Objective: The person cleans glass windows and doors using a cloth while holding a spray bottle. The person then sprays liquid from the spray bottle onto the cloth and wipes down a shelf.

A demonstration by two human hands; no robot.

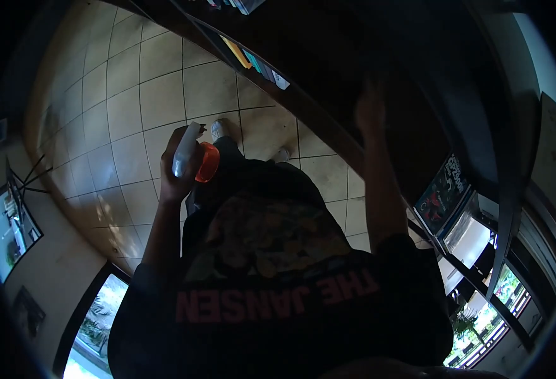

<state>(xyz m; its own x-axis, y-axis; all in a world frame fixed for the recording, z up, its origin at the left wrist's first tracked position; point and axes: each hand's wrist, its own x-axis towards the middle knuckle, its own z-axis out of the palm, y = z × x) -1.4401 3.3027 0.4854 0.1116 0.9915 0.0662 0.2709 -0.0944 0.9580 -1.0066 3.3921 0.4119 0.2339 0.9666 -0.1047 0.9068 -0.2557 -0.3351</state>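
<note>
My left hand (pixel 175 161) is closed around a spray bottle with a white top (pixel 187 146) and an orange-red part (pixel 208 162), held over the tiled floor. On the other side, my right hand (pixel 371 108) reaches over a dark shelf surface (pixel 328 69). That hand is dim and blurred, so its fingers and anything in them cannot be made out.
Books (pixel 252 62) stand in a lower compartment under the dark shelf's edge. A dark magazine or book (pixel 443 194) with a printed cover is at the right. Tiled floor (pixel 158 82) lies to the left, with a framed screen or picture (pixel 12 230) on the wall.
</note>
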